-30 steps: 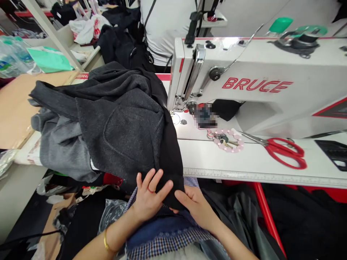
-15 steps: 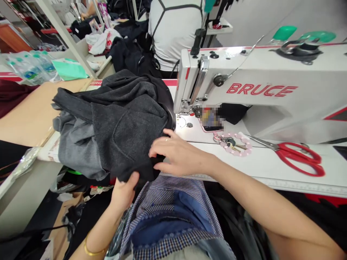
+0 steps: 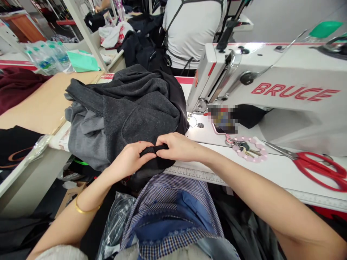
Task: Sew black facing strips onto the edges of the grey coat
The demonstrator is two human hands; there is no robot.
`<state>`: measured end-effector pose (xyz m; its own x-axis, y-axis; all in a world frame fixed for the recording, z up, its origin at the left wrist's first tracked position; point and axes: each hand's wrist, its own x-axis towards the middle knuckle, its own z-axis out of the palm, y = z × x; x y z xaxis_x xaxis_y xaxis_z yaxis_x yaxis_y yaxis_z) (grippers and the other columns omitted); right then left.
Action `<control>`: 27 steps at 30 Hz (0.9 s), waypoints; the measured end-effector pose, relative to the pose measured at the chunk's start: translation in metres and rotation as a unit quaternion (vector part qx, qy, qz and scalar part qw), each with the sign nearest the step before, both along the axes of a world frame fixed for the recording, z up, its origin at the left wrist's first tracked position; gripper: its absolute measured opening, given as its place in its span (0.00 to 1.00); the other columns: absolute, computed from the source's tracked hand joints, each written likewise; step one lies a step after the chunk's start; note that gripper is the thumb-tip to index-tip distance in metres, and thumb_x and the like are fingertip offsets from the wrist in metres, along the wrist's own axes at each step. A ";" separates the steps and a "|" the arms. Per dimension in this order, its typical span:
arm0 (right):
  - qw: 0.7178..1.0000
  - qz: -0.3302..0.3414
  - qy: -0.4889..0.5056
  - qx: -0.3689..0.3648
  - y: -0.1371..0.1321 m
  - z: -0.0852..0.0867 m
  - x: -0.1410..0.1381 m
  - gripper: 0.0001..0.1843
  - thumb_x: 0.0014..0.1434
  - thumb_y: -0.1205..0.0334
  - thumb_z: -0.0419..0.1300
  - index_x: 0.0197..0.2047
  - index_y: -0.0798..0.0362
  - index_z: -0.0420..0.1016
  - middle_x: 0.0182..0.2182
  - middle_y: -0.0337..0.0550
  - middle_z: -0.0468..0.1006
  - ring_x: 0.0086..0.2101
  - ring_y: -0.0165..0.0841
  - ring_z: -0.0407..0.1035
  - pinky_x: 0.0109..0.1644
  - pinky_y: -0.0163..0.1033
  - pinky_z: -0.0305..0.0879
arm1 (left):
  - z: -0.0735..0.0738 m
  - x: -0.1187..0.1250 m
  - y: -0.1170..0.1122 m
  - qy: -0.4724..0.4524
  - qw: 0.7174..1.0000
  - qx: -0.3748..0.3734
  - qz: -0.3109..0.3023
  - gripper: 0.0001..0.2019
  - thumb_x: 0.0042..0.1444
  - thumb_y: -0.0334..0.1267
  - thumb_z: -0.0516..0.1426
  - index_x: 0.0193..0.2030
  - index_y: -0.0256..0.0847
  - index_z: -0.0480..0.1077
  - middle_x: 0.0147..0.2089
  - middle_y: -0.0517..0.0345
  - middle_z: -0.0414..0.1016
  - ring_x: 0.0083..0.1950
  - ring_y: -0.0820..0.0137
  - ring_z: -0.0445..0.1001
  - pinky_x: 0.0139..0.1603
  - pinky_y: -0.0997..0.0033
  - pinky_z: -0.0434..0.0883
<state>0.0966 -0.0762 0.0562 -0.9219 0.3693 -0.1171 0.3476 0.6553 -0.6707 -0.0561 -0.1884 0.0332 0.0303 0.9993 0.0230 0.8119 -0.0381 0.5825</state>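
A dark grey fleece garment is heaped on the sewing table to the left of the white sewing machine. My left hand and my right hand meet at the garment's near edge by the table's front. Both hands are closed in a pinch on a folded black strip of the fabric, thumbs and fingers pressed on it. A lighter grey layer hangs from the heap on the left. My left wrist wears a gold bangle.
Red-handled scissors and a pink bead key ring lie on the machine bed to the right. A person in a white top stands beyond the machine. Water bottles and a brown table are at the left. Checked cloth covers my lap.
My left hand has come up from under the garment's edge to the table front. My right hand has drawn back to meet it. Both now pinch the same fold. The view shifted left.
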 end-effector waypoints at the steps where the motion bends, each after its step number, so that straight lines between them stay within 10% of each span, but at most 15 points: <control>1: 0.999 -0.008 0.003 -0.040 0.002 0.001 0.001 0.07 0.50 0.64 0.54 0.29 0.56 0.72 0.21 0.34 0.69 0.24 0.24 0.61 0.27 0.30 0.49 | 0.001 -0.002 0.005 -0.041 0.999 -0.031 -0.014 0.14 0.55 0.45 0.52 0.43 0.40 0.69 0.39 0.59 0.74 0.39 0.69 0.72 0.42 0.71 0.67; 13: 0.961 -0.029 0.000 -0.275 0.017 -0.027 0.009 0.12 0.50 0.61 0.54 0.32 0.58 0.75 0.18 0.32 0.61 0.21 0.22 0.48 0.24 0.31 0.44 | -0.009 -0.011 0.028 -0.085 0.984 -0.089 -0.130 0.12 0.53 0.41 0.55 0.42 0.39 0.70 0.36 0.60 0.74 0.37 0.72 0.70 0.39 0.76 0.64; 22: 0.994 -0.097 -0.039 0.033 -0.001 -0.042 0.004 0.10 0.51 0.63 0.54 0.32 0.51 0.76 0.25 0.38 0.75 0.27 0.29 0.66 0.29 0.33 0.52 | -0.023 0.000 0.037 0.033 0.986 -0.057 -0.154 0.11 0.55 0.40 0.53 0.41 0.38 0.70 0.37 0.56 0.74 0.38 0.69 0.72 0.40 0.73 0.64; 27: 0.992 -0.118 -0.011 0.039 -0.003 -0.045 0.009 0.12 0.54 0.55 0.55 0.28 0.53 0.74 0.24 0.38 0.75 0.27 0.29 0.66 0.28 0.32 0.50 | -0.025 0.007 0.040 0.044 0.987 -0.078 -0.137 0.14 0.55 0.46 0.51 0.31 0.37 0.70 0.28 0.59 0.72 0.30 0.70 0.70 0.31 0.74 0.61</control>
